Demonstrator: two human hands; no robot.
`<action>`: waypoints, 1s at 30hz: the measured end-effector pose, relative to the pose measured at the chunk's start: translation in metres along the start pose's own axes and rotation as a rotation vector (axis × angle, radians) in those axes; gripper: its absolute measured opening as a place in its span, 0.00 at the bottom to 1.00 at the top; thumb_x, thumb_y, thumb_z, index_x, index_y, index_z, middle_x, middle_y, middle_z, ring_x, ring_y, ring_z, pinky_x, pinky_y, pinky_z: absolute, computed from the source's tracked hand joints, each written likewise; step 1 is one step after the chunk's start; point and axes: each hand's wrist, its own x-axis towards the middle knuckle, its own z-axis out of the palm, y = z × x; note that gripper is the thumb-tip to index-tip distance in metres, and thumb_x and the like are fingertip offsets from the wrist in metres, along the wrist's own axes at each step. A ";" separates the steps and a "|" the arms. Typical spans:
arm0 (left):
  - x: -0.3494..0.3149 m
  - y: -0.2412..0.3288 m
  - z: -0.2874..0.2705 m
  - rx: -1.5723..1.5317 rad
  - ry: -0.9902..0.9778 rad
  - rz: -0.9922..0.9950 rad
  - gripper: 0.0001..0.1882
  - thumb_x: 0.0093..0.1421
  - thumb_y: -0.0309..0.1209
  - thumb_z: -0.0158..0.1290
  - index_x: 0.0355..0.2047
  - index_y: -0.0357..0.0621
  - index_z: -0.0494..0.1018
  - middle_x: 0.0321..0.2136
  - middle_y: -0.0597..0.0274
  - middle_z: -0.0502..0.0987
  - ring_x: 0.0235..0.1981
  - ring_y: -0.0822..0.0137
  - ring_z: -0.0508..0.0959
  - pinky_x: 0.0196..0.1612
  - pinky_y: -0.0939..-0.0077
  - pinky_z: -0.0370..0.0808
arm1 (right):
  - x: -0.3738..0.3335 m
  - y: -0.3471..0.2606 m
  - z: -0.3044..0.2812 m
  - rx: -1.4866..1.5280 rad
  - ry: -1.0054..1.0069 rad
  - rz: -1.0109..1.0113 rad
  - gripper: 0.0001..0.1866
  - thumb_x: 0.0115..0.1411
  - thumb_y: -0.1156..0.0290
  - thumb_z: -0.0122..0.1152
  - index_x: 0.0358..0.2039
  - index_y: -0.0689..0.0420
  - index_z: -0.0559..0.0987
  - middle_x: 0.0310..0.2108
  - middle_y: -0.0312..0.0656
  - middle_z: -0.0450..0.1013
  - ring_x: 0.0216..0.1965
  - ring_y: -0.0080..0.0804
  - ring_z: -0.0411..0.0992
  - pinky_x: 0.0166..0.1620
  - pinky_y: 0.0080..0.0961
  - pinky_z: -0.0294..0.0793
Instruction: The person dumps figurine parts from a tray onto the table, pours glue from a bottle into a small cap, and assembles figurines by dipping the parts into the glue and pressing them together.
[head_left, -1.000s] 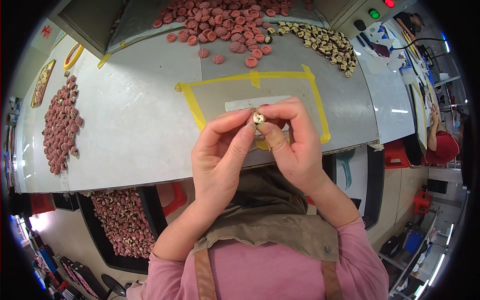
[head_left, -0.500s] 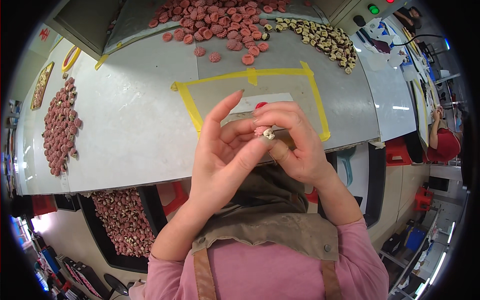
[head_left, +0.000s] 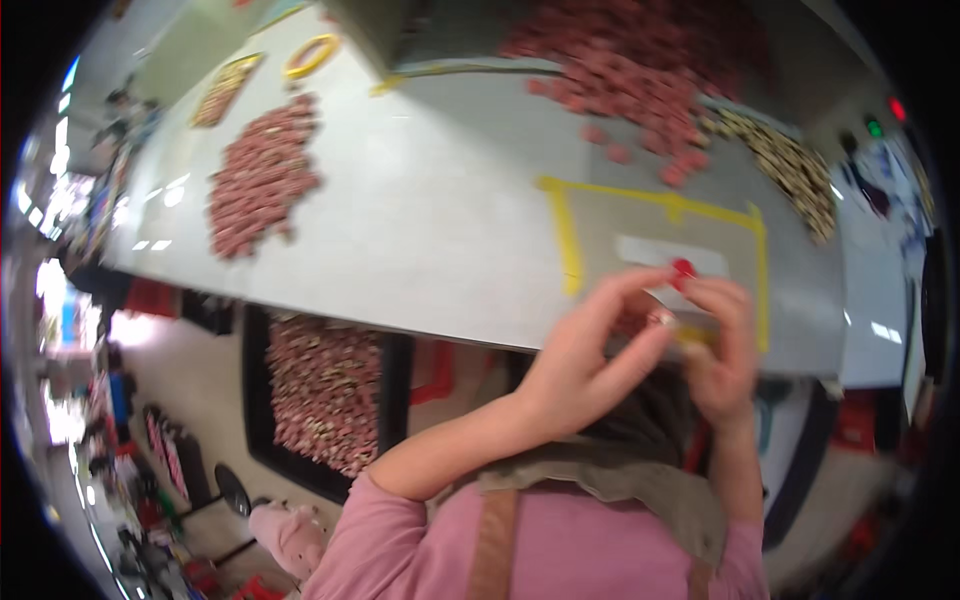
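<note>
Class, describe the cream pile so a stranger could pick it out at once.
On the table, find the yellow tape frame. Beyond its right side lies the cream pile, bordering the big pink heap. Its pale colour sets it apart.

Downward head-height fisheye view over worktable (head_left: pixel 430 230)

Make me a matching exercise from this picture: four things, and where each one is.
1 black tray
2 heap of cream pieces
3 yellow ring
4 small blurred piece

A by the thumb of the left hand
B below the table
C on the table, picture's upper left
D right of the large pink heap

Pairs: 1-B; 2-D; 3-C; 4-A
</note>
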 end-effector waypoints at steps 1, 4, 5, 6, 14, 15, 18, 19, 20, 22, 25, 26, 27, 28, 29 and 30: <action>-0.001 0.005 -0.005 0.147 -0.012 0.105 0.21 0.61 0.23 0.52 0.55 0.40 0.65 0.38 0.61 0.74 0.37 0.75 0.74 0.41 0.79 0.72 | -0.006 -0.004 -0.008 0.076 0.053 0.062 0.20 0.64 0.59 0.53 0.48 0.62 0.71 0.46 0.46 0.67 0.44 0.36 0.67 0.50 0.30 0.65; 0.001 0.008 -0.041 0.655 -0.004 0.285 0.17 0.56 0.22 0.55 0.47 0.42 0.71 0.39 0.58 0.75 0.39 0.63 0.75 0.43 0.71 0.73 | -0.019 -0.002 -0.017 0.273 0.142 0.177 0.20 0.67 0.60 0.47 0.49 0.64 0.69 0.48 0.44 0.65 0.42 0.29 0.64 0.51 0.24 0.62; 0.000 0.007 -0.059 0.934 -0.033 0.385 0.16 0.54 0.23 0.56 0.44 0.43 0.73 0.39 0.59 0.75 0.40 0.59 0.75 0.44 0.68 0.72 | -0.020 -0.003 -0.017 0.374 0.186 0.240 0.19 0.67 0.62 0.47 0.49 0.63 0.69 0.49 0.43 0.64 0.41 0.27 0.63 0.51 0.23 0.61; -0.001 0.004 -0.077 1.073 -0.014 0.384 0.14 0.53 0.25 0.56 0.41 0.44 0.73 0.39 0.61 0.76 0.42 0.56 0.74 0.46 0.65 0.71 | -0.021 -0.006 -0.017 0.384 0.181 0.228 0.19 0.67 0.62 0.47 0.49 0.63 0.69 0.49 0.43 0.64 0.41 0.27 0.63 0.51 0.23 0.61; 0.056 0.003 -0.242 1.762 0.332 0.350 0.11 0.60 0.30 0.50 0.42 0.47 0.75 0.43 0.62 0.77 0.52 0.60 0.70 0.55 0.62 0.62 | -0.019 -0.021 -0.006 0.226 0.121 0.204 0.12 0.66 0.73 0.47 0.48 0.62 0.70 0.48 0.41 0.64 0.38 0.23 0.63 0.48 0.20 0.63; 0.060 0.003 -0.260 1.907 0.355 0.223 0.11 0.60 0.30 0.49 0.43 0.47 0.75 0.45 0.62 0.76 0.53 0.61 0.70 0.56 0.62 0.62 | -0.019 -0.022 -0.003 0.226 0.118 0.200 0.12 0.66 0.73 0.47 0.48 0.62 0.70 0.48 0.41 0.64 0.38 0.23 0.63 0.48 0.20 0.63; 0.072 0.000 -0.279 2.094 0.382 0.038 0.12 0.61 0.28 0.45 0.43 0.49 0.75 0.47 0.62 0.75 0.55 0.62 0.68 0.57 0.62 0.61 | -0.020 -0.021 -0.009 0.217 0.141 0.229 0.12 0.65 0.75 0.47 0.48 0.62 0.70 0.48 0.41 0.64 0.38 0.22 0.63 0.47 0.19 0.64; 0.074 -0.004 -0.280 2.069 0.422 0.078 0.11 0.59 0.29 0.47 0.42 0.47 0.75 0.45 0.62 0.74 0.54 0.62 0.68 0.57 0.61 0.60 | -0.021 -0.022 -0.010 0.234 0.168 0.263 0.12 0.66 0.75 0.47 0.48 0.62 0.70 0.48 0.41 0.64 0.37 0.21 0.64 0.47 0.18 0.64; 0.080 -0.006 -0.272 2.039 0.459 0.120 0.11 0.57 0.29 0.49 0.40 0.46 0.75 0.43 0.62 0.74 0.53 0.63 0.67 0.58 0.60 0.59 | -0.023 -0.019 -0.013 0.247 0.197 0.298 0.11 0.66 0.75 0.48 0.48 0.62 0.70 0.47 0.40 0.65 0.37 0.21 0.65 0.47 0.18 0.64; 0.071 0.000 -0.241 1.750 0.475 0.304 0.15 0.56 0.28 0.52 0.45 0.45 0.74 0.44 0.60 0.74 0.53 0.63 0.68 0.58 0.61 0.59 | -0.020 -0.011 -0.012 0.270 0.208 0.321 0.11 0.66 0.75 0.48 0.48 0.62 0.70 0.47 0.40 0.65 0.37 0.20 0.65 0.47 0.18 0.64; 0.060 0.034 -0.171 1.076 0.144 0.282 0.19 0.55 0.29 0.57 0.48 0.45 0.73 0.45 0.59 0.76 0.49 0.60 0.73 0.57 0.57 0.62 | -0.014 -0.003 -0.009 0.323 0.212 0.353 0.11 0.66 0.74 0.49 0.47 0.61 0.71 0.46 0.40 0.66 0.36 0.19 0.66 0.47 0.17 0.65; 0.053 0.046 -0.141 0.813 0.035 0.224 0.19 0.55 0.29 0.57 0.48 0.45 0.73 0.45 0.58 0.76 0.48 0.59 0.74 0.57 0.55 0.62 | -0.015 0.001 -0.009 0.321 0.221 0.375 0.10 0.66 0.72 0.49 0.46 0.61 0.71 0.45 0.40 0.66 0.36 0.20 0.66 0.46 0.17 0.65; 0.043 0.062 -0.117 0.647 -0.092 0.253 0.20 0.53 0.28 0.60 0.48 0.45 0.74 0.45 0.58 0.78 0.49 0.60 0.75 0.57 0.59 0.64 | -0.016 0.002 -0.012 0.296 0.239 0.388 0.10 0.66 0.72 0.49 0.46 0.61 0.71 0.45 0.40 0.66 0.36 0.20 0.66 0.46 0.17 0.65; 0.033 0.084 -0.094 0.646 -0.170 0.341 0.14 0.55 0.27 0.57 0.43 0.43 0.75 0.39 0.58 0.79 0.46 0.61 0.76 0.58 0.63 0.64 | -0.017 0.004 -0.012 0.351 0.234 0.389 0.10 0.66 0.72 0.50 0.46 0.61 0.71 0.44 0.40 0.66 0.36 0.20 0.67 0.45 0.17 0.66; 0.026 0.102 -0.077 0.640 -0.250 0.426 0.08 0.56 0.25 0.55 0.38 0.40 0.76 0.34 0.57 0.80 0.42 0.61 0.78 0.59 0.67 0.64 | -0.016 0.004 -0.011 0.406 0.230 0.393 0.10 0.66 0.72 0.50 0.46 0.62 0.71 0.44 0.40 0.66 0.36 0.20 0.67 0.44 0.17 0.66; 0.030 0.112 -0.070 0.643 -0.250 0.432 0.08 0.56 0.25 0.55 0.38 0.40 0.76 0.34 0.57 0.80 0.42 0.61 0.78 0.59 0.67 0.64 | -0.009 0.000 -0.007 0.423 0.230 0.376 0.10 0.66 0.72 0.50 0.45 0.62 0.71 0.43 0.40 0.67 0.35 0.20 0.67 0.43 0.16 0.66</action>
